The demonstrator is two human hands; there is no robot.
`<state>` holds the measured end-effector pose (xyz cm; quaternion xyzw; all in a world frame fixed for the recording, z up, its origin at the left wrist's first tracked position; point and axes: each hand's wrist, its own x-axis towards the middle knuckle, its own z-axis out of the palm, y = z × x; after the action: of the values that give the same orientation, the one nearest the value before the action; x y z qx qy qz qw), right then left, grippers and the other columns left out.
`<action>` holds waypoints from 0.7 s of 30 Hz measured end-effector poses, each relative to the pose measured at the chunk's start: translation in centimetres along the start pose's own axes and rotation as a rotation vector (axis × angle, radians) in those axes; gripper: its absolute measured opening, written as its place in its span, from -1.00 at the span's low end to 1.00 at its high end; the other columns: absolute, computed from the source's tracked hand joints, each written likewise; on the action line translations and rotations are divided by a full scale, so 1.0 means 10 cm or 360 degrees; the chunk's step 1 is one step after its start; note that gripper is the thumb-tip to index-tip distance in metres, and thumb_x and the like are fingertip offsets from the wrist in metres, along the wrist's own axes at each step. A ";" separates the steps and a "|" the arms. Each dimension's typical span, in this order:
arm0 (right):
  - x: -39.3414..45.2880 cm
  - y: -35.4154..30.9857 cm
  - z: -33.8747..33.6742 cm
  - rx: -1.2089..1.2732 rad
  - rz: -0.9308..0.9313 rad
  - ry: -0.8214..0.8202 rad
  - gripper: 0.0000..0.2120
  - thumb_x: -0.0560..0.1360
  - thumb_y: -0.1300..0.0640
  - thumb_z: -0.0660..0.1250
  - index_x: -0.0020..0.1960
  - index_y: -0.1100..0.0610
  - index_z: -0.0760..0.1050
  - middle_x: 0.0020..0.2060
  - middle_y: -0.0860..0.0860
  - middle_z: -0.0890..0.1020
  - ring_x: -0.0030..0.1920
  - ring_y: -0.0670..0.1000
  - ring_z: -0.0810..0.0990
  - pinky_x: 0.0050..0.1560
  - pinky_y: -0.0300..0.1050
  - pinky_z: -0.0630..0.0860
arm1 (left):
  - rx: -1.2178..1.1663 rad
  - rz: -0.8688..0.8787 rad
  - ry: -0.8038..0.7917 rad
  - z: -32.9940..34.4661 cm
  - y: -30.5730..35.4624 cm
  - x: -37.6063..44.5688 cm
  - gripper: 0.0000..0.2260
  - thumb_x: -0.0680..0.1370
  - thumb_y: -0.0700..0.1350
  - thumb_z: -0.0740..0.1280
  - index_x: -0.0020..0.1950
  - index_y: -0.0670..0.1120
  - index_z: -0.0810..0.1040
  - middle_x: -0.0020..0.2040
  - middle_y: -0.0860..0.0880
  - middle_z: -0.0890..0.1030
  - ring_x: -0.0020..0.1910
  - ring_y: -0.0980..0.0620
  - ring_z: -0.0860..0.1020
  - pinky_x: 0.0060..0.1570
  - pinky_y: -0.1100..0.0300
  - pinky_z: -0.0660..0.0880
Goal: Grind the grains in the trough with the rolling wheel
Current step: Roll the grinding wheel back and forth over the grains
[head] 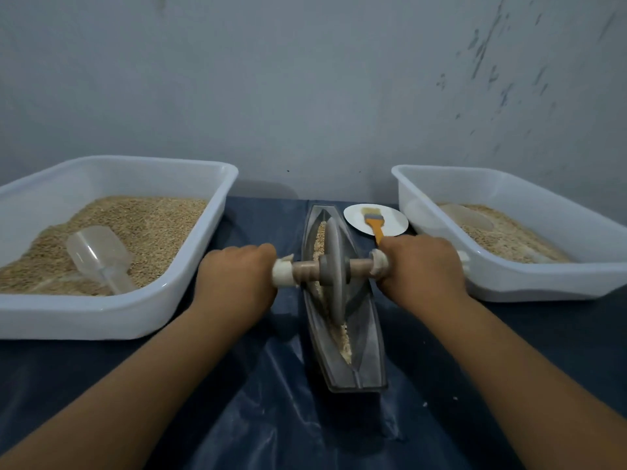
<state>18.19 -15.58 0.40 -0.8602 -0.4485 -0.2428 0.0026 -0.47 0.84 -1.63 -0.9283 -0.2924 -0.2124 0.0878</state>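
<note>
One head-worn wide-angle camera looks forward and down, close over the worktop. It faces a wall. No second view exists.

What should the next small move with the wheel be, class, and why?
Probably roll the wheel toward the person, down the trough. Both hands, left hand and right hand, already grip the axle ends; the wheel sits about mid-trough, and pale grains lie just ahead of it at the near end.
</note>
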 end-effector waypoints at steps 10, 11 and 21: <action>-0.07 0.10 0.12 0.0168 0.0120 -0.0257 -0.80 0.46 -0.07 0.27 -0.27 -0.08 0.29 -0.36 -0.11 0.45 -0.33 -0.01 0.44 -0.34 -0.13 0.31 | 0.0134 0.0132 0.0060 -0.06 0.03 0.16 -0.78 0.41 0.01 0.40 -0.23 0.07 0.33 -0.34 0.08 0.45 -0.35 0.02 0.47 -0.30 0.14 0.38; 0.07 0.07 0.14 0.0221 0.0170 -0.0362 -0.87 0.49 -0.05 0.23 -0.22 -0.07 0.36 -0.32 -0.10 0.49 -0.29 0.01 0.47 -0.28 -0.11 0.37 | 0.0138 0.0100 -0.0001 -0.03 0.03 0.28 -0.82 0.45 0.02 0.36 -0.19 0.08 0.35 -0.30 0.08 0.48 -0.30 0.02 0.49 -0.22 0.12 0.44; -0.30 0.13 -0.07 0.0177 0.0027 -0.0175 -0.73 0.44 -0.09 0.31 -0.28 -0.08 0.23 -0.37 -0.13 0.43 -0.34 -0.07 0.43 -0.40 -0.14 0.20 | 0.0041 0.0251 0.0277 -0.17 0.04 -0.15 -0.71 0.29 -0.08 0.48 -0.32 0.02 0.34 -0.46 0.07 0.41 -0.49 -0.02 0.40 -0.42 0.20 0.17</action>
<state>17.43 -18.82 0.06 -0.8746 -0.4533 -0.1698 0.0277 -1.97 -0.70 -0.76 -0.9252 -0.2125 -0.2809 0.1411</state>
